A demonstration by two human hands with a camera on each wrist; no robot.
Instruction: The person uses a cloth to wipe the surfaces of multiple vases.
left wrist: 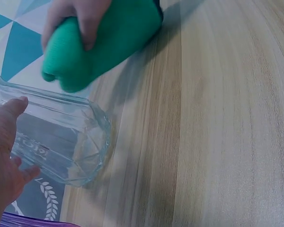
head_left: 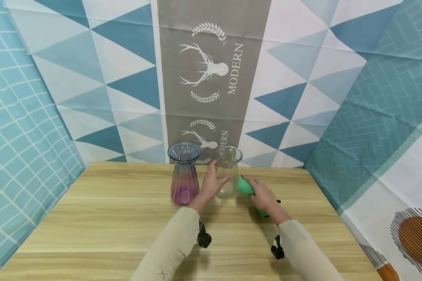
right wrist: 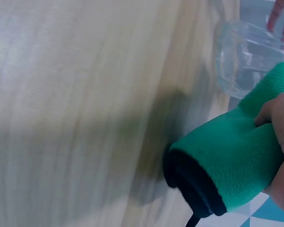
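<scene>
A clear glass vase (head_left: 227,171) with a flared rim stands upright near the back edge of the table. My left hand (head_left: 212,181) is at its left side, thumb and fingers spread in a V, the thumb overlapping the front of the glass. In the left wrist view, the fingers (left wrist: 20,105) lie over the vase's side. To the right, my right hand (head_left: 263,195) grips a folded green cloth (right wrist: 232,156) with black edging and a black cord. One end of the cloth points toward the vase, and its shadow falls on the tabletop.
Left of my left hand stands a ribbed glass vase (head_left: 184,175), blue at the rim and pink-purple at the base. The wooden table (head_left: 109,218) ends at a patterned wall covering (head_left: 211,78). Black wrist mounts (head_left: 204,236) hang below the sleeves.
</scene>
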